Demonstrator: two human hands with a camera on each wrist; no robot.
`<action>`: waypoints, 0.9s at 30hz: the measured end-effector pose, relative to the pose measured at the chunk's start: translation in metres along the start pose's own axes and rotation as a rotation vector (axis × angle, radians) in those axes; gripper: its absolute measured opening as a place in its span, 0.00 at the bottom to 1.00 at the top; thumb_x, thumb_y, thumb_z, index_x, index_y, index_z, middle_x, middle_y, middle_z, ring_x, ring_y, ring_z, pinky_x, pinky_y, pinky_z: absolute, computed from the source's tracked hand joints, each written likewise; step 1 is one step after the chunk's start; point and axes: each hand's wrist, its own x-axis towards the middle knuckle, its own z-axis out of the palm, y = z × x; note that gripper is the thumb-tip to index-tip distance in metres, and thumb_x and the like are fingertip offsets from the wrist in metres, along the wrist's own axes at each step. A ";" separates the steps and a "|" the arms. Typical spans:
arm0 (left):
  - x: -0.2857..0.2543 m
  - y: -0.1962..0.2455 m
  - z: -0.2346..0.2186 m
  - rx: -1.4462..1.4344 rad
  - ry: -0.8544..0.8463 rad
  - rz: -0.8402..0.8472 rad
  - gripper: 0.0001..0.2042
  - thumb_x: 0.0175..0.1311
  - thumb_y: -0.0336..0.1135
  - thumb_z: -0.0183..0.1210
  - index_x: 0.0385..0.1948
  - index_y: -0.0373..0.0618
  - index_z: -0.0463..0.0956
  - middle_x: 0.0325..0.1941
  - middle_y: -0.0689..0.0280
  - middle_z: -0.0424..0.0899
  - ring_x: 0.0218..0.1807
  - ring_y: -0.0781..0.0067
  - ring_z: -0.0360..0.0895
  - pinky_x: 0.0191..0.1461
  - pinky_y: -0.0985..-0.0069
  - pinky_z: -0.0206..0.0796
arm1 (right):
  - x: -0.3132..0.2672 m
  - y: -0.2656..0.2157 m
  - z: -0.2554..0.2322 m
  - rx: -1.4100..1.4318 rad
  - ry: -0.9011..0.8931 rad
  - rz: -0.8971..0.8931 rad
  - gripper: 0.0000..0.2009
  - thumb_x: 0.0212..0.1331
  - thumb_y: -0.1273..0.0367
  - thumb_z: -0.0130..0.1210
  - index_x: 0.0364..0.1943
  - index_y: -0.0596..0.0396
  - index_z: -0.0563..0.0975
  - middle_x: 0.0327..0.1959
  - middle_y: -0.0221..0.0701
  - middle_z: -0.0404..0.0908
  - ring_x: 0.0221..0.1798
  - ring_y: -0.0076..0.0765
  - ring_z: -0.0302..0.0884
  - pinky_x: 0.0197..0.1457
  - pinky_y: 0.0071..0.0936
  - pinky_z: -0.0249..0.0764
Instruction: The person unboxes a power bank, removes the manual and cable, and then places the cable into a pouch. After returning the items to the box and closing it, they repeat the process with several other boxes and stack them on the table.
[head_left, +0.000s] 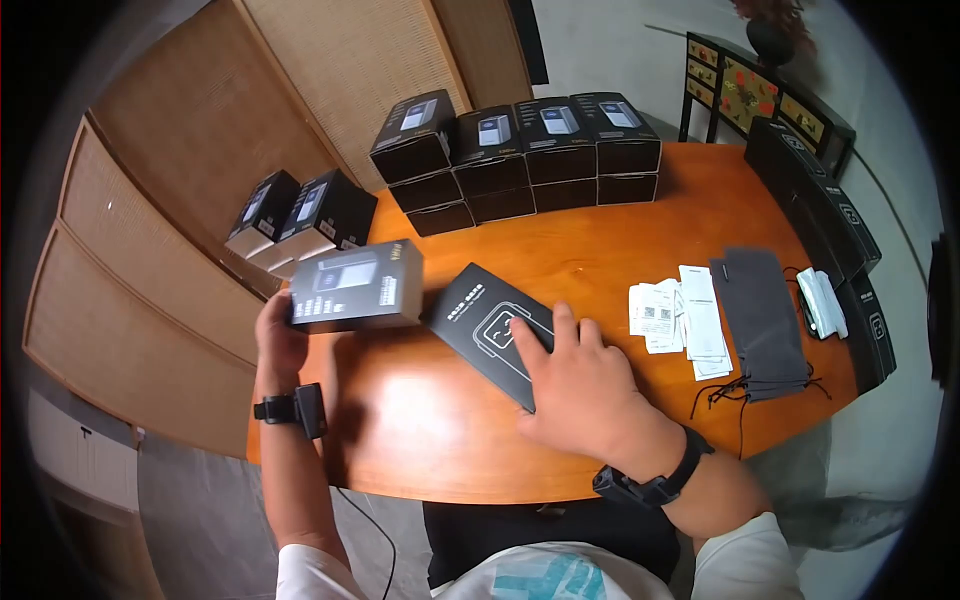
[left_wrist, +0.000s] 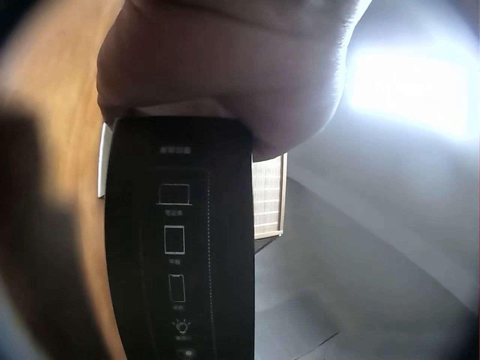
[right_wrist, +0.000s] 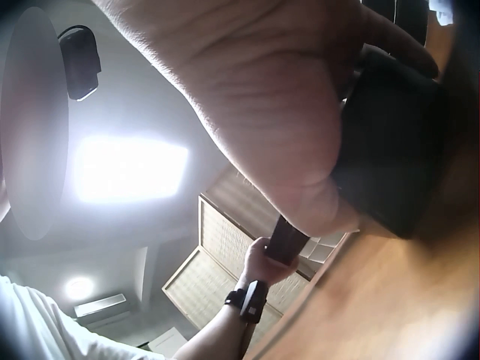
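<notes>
A dark box with a device picture (head_left: 352, 280) is held above the left part of the table by my left hand (head_left: 282, 335), which grips its left end. Its black side with white icons (left_wrist: 176, 247) fills the lower left wrist view, below the hand (left_wrist: 225, 71). A flat black box with a line-drawn face (head_left: 480, 318) lies slantwise in the middle. My right hand (head_left: 590, 390) grips its right part, index finger on the printed top and thumb by the lower edge. The right wrist view shows this hand (right_wrist: 262, 97) against the dark box (right_wrist: 390, 142).
Stacked black boxes (head_left: 530, 150) stand at the back, and more boxes (head_left: 315, 215) at the back left. To the right lie white papers (head_left: 703, 318), grey drawstring pouches (head_left: 760, 320) and a white bundle (head_left: 823, 300). Long black boxes (head_left: 815, 190) line the right edge.
</notes>
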 end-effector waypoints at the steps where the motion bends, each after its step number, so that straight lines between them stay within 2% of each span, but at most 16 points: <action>1: 0.003 -0.012 -0.004 0.027 0.022 -0.004 0.10 0.72 0.37 0.51 0.40 0.43 0.80 0.41 0.65 0.86 0.44 0.71 0.82 0.53 0.73 0.73 | 0.001 0.001 -0.001 0.004 -0.018 0.008 0.43 0.50 0.53 0.68 0.74 0.49 0.66 0.63 0.55 0.67 0.58 0.54 0.74 0.48 0.42 0.83; 2: 0.010 -0.021 -0.016 0.020 -0.023 -0.063 0.09 0.72 0.37 0.52 0.39 0.43 0.79 0.39 0.64 0.86 0.42 0.67 0.83 0.51 0.69 0.75 | 0.001 0.001 -0.004 0.008 -0.036 0.020 0.44 0.50 0.53 0.68 0.73 0.50 0.66 0.60 0.53 0.68 0.57 0.53 0.74 0.48 0.41 0.83; 3: 0.011 -0.029 -0.016 0.072 -0.003 -0.047 0.09 0.73 0.38 0.52 0.38 0.45 0.79 0.36 0.66 0.84 0.40 0.70 0.81 0.47 0.71 0.74 | 0.002 0.002 -0.006 0.013 -0.054 0.034 0.44 0.50 0.53 0.67 0.73 0.51 0.66 0.58 0.51 0.70 0.56 0.52 0.74 0.48 0.40 0.83; 6: 0.011 -0.035 -0.018 0.158 -0.049 -0.118 0.10 0.72 0.37 0.50 0.34 0.45 0.79 0.33 0.69 0.81 0.37 0.74 0.78 0.43 0.74 0.70 | 0.003 0.003 -0.010 -0.024 -0.061 0.073 0.44 0.50 0.53 0.67 0.73 0.53 0.66 0.51 0.47 0.70 0.56 0.50 0.74 0.49 0.37 0.82; 8: -0.001 -0.032 0.001 0.174 -0.029 -0.127 0.10 0.72 0.36 0.50 0.33 0.45 0.78 0.32 0.69 0.80 0.36 0.75 0.77 0.42 0.74 0.69 | 0.007 0.008 -0.008 0.010 -0.067 0.041 0.44 0.50 0.54 0.67 0.73 0.53 0.66 0.54 0.49 0.69 0.57 0.52 0.73 0.51 0.38 0.82; 10: 0.008 -0.045 -0.007 0.540 -0.124 0.113 0.10 0.72 0.36 0.50 0.33 0.45 0.78 0.31 0.70 0.79 0.35 0.76 0.76 0.40 0.74 0.68 | 0.008 0.010 -0.004 0.057 -0.059 -0.010 0.44 0.50 0.56 0.67 0.74 0.54 0.65 0.56 0.52 0.68 0.59 0.55 0.72 0.54 0.40 0.81; 11: 0.010 -0.051 -0.011 0.501 -0.093 0.091 0.09 0.71 0.35 0.51 0.32 0.44 0.77 0.30 0.70 0.78 0.34 0.77 0.75 0.40 0.75 0.67 | 0.009 0.010 -0.001 0.087 -0.048 -0.045 0.44 0.49 0.56 0.67 0.74 0.54 0.64 0.57 0.53 0.67 0.60 0.57 0.71 0.56 0.42 0.80; 14: -0.003 -0.050 0.021 0.325 -0.001 0.013 0.08 0.70 0.33 0.51 0.31 0.44 0.76 0.29 0.71 0.77 0.34 0.79 0.73 0.39 0.77 0.65 | 0.009 0.010 0.001 0.155 -0.031 -0.083 0.44 0.48 0.60 0.67 0.74 0.55 0.64 0.61 0.55 0.65 0.64 0.61 0.68 0.62 0.47 0.77; 18: 0.004 -0.058 0.003 0.209 0.046 0.021 0.08 0.70 0.34 0.52 0.32 0.43 0.78 0.30 0.70 0.78 0.34 0.79 0.73 0.41 0.79 0.66 | 0.013 0.014 -0.011 0.264 -0.108 -0.084 0.44 0.46 0.64 0.68 0.73 0.54 0.64 0.65 0.55 0.64 0.69 0.63 0.65 0.67 0.50 0.73; 21: -0.002 -0.057 0.005 0.186 0.088 0.000 0.09 0.72 0.34 0.53 0.34 0.42 0.79 0.31 0.70 0.78 0.34 0.79 0.73 0.41 0.80 0.66 | 0.018 0.018 -0.013 0.330 -0.129 -0.175 0.45 0.44 0.65 0.68 0.73 0.53 0.64 0.68 0.54 0.63 0.71 0.63 0.63 0.69 0.50 0.72; 24: -0.007 -0.053 0.002 0.150 -0.060 -0.020 0.08 0.74 0.34 0.52 0.41 0.41 0.79 0.34 0.68 0.80 0.38 0.77 0.77 0.44 0.77 0.71 | 0.022 0.016 -0.011 0.390 -0.108 -0.152 0.45 0.44 0.64 0.70 0.73 0.52 0.64 0.68 0.54 0.62 0.73 0.64 0.61 0.71 0.50 0.70; 27: -0.027 -0.050 0.037 0.098 -0.163 -0.090 0.13 0.75 0.36 0.52 0.52 0.38 0.77 0.43 0.64 0.83 0.45 0.73 0.81 0.52 0.74 0.74 | 0.026 0.015 0.002 0.489 0.006 -0.179 0.46 0.45 0.62 0.73 0.73 0.52 0.63 0.69 0.54 0.61 0.73 0.64 0.61 0.72 0.51 0.69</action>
